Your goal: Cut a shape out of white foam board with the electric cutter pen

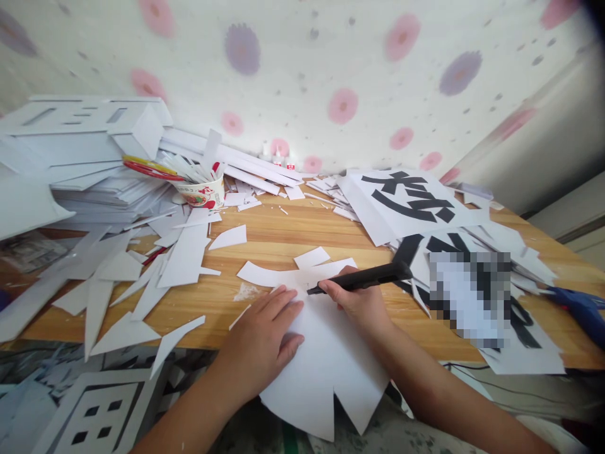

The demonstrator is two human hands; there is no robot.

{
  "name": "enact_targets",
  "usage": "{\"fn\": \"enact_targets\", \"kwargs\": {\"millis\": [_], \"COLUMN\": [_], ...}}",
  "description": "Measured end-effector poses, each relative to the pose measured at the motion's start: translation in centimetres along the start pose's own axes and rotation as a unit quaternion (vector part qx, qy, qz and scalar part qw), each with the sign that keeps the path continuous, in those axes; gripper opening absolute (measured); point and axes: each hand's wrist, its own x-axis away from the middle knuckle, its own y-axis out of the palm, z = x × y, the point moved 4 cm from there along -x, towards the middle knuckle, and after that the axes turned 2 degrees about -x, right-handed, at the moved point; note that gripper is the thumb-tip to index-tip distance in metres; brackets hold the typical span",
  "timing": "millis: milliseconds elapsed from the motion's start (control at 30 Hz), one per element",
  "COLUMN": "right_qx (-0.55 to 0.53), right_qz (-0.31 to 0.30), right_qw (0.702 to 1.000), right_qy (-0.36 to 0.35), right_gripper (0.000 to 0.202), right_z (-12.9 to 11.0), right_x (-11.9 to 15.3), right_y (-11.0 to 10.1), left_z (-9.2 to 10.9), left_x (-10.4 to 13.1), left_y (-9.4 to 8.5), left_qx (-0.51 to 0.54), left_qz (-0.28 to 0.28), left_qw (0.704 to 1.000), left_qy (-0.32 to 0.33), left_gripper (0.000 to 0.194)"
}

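My right hand [362,302] grips a black utility knife [363,277], its dark narrow tip touching the upper part of a white board sheet [326,353]. My left hand [265,334] lies flat on the same sheet, fingers spread, just left of the tip. The sheet hangs over the table's front edge and has a V-shaped notch at its lower end. Beyond the tip is a curved white strip [265,274], with a small rectangular offcut [312,257] behind it.
White offcuts [182,258] cover the left of the wooden table [278,233]. A paper cup [205,192] holds tools near scissors with red and yellow handles [151,167]. Printed sheets with black characters [411,195] lie right, beside a blue glue gun [579,309]. Small bottles [278,157] stand behind.
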Motion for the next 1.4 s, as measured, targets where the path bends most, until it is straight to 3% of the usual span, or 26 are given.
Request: {"fn": "enact_targets", "kwargs": {"millis": [367, 500, 633, 767, 1100, 1400], "right_qx": [0.042, 0.063, 0.061, 0.044, 0.1, 0.06], "right_qz": [-0.037, -0.102, -0.176, -0.207, -0.376, -0.401], "right_qw": [0.998, 0.992, 0.979, 0.969, 0.905, 0.879], "right_qy": [-0.013, -0.048, -0.087, -0.129, -0.174, -0.249], "right_gripper": [0.039, 0.036, 0.018, 0.012, 0.019, 0.022], "right_z": [-0.9, -1.3, -1.9, -2.3, -2.0, -0.8], "right_x": [-0.2, -0.5, -1.2, -2.1, -3.5, -3.7], "right_y": [-0.2, -0.4, -0.2, -0.2, -0.5, -0.9], "left_z": [0.0, 0.0, 0.0, 0.1, 0.4, 1.0], "left_x": [-0.1, 0.0, 0.0, -0.1, -0.5, -1.3], "left_y": [0.0, 0.1, 0.1, 0.1, -0.2, -0.7], "left_qx": [0.003, 0.0, 0.006, 0.001, -0.024, -0.037], "left_qz": [0.004, 0.006, 0.011, 0.003, -0.026, -0.051], "left_qw": [1.0, 1.0, 1.0, 1.0, 0.999, 0.998], "left_qy": [-0.006, 0.0, 0.004, 0.007, -0.004, -0.03], "left_gripper": [0.043, 0.043, 0.043, 0.041, 0.045, 0.05]}}
